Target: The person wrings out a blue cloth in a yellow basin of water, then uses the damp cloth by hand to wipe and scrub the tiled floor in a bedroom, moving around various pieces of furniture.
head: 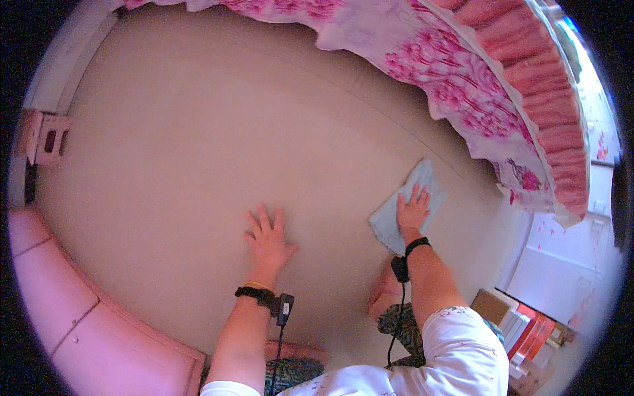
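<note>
A light blue cloth (389,225) lies spread on the beige floor (198,148), to the right of centre. My right hand (414,210) presses flat on top of it, covering its middle, with the fingers spread towards the far edge. Further left, my left hand (269,241) rests palm down on the bare floor, fingers apart and nothing in it. Each wrist wears a black strap with a small black device and a cable.
A bed skirt with pink flowers (446,94) hangs along the far right. Pink cabinets (114,331) curve along the lower left. A pink perforated object (52,139) stands at the left wall. Boxes and other items (520,331) sit at lower right, near my bent knee.
</note>
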Demonstrator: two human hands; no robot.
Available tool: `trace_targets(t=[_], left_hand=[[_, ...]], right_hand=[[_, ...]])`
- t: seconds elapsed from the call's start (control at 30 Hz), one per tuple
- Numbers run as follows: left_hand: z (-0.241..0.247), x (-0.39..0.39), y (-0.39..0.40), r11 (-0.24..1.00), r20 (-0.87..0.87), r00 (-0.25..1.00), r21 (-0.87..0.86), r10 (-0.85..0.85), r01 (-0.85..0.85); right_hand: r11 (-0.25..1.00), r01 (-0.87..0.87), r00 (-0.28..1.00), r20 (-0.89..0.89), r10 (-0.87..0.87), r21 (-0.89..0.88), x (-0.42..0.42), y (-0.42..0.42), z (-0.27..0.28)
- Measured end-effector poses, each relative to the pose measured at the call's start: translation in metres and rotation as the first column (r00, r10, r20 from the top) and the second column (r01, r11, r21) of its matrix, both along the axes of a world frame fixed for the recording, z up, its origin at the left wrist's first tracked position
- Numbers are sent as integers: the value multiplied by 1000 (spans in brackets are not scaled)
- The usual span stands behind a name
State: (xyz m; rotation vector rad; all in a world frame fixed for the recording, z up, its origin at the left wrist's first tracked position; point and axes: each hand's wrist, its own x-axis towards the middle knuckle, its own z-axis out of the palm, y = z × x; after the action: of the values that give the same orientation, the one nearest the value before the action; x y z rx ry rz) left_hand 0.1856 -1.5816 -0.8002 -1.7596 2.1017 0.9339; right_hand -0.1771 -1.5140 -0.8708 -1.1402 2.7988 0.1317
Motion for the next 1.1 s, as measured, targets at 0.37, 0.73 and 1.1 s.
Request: trace_targets(t=[0.37, 0.73, 1.1], left_hand=[[-10, -24, -3, 995, 260, 966, 100, -16, -10], [-14, -22, -6, 998, 365, 930, 62, -32, 10], [8, -25, -3, 998, 302, 953, -66, 17, 3]], right_hand=[[741, -651, 723, 162, 671, -162, 117, -131, 35], [960, -258, 966, -41, 255, -108, -64, -176, 4], [825, 529, 836, -45, -547, -198, -147, 42, -11]])
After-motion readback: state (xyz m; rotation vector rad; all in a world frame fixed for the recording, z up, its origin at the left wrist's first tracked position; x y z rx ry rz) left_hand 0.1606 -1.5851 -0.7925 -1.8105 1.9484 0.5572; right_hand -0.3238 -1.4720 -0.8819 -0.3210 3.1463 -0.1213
